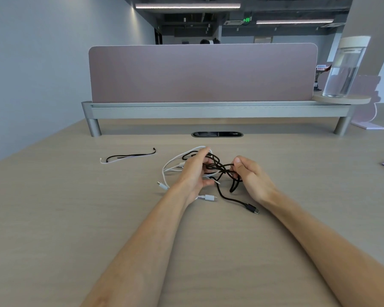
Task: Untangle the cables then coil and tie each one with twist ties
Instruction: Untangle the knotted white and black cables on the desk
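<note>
Both hands in the tangle (217, 167), out in the middle of the counter (75, 207). With the left hand (194, 173), reaching in from the side: fingers stretched over the loops, thumb curled beneath, holding a bunch of strands. With the right hand (251, 178), pinching a run of the black cable (232, 187) between thumb and bent fingers. Wound through it, a white cable (172, 169), loops spilling leftward, two white plugs lying on the counter by the left wrist. Trailing toward the near side, a black plug (252, 208). Well apart to the left, black and white twist ties (129, 156), flat, side by side, untouched

Looks light and limp all through. Black cable seemingly braided, so likely to catch on itself at crossings rather than slide; white one smoother, probably slicker. Best taken just behind a free plug and fed back through the loops, never yanked at the connector. Should coil without much spring

Hard to read: which strand passes over which inside the knot, much of it hidden behind the left fingers. Cannot tell whether only two cables or more, nor where the black cable's other end sits
</note>
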Motion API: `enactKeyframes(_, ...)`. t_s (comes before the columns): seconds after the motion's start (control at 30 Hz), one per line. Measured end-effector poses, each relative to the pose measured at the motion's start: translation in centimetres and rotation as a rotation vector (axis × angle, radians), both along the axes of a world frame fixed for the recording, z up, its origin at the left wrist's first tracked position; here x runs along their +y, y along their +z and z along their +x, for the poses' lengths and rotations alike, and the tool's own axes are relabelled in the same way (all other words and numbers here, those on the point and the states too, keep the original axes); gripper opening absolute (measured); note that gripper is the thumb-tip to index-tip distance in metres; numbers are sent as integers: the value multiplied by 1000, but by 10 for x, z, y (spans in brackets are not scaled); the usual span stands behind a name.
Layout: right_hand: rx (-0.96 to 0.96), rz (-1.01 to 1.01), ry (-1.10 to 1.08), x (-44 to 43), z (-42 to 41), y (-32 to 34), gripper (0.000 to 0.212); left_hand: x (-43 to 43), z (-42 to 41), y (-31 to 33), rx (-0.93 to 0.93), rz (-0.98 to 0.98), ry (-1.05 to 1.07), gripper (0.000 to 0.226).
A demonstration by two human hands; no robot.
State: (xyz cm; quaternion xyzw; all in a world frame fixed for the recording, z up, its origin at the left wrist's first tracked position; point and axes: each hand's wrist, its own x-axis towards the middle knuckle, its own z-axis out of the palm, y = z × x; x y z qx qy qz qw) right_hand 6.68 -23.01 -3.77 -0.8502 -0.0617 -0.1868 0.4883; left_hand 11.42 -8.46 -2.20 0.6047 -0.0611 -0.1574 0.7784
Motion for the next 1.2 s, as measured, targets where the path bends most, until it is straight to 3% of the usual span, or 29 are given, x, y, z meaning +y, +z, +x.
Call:
enactKeyframes(0.2, -8, -8, -10, -1, 1, -2, 37, 9, -1, 2, -21, -90, -48, 28)
enactKeyframes(0.33, -12, -18, -76, -5, 3, -2, 42, 10, -8, 4, -186, 278, -185, 20)
enactKeyframes(0.37, -14, -12, -92, -7, 3, -2, 43, 9, -9, 3, -217, 293, -210, 20)
enactKeyframes(0.47, -22, 29, -119, -9, 5, -1, 43, 10, -5, 0, -191, 68, -112, 24)
enactKeyframes(0.57, -1, 54, -103, -7, 5, -1, 43, 12, 2, 0, -15, -207, 40, 24)
enactKeyframes(0.77, 77, -90, -20, -2, 0, 0, 30, 13, 7, -3, 216, -535, 150, 33)
enactKeyframes(1.0, -15, -90, -64, 3, -4, 1, 32, 9, 7, -6, 115, -466, 197, 34)
enactKeyframes(1.2, -71, 57, -166, 1, -5, 5, 28, 6, 8, -6, 71, -340, 208, 30)
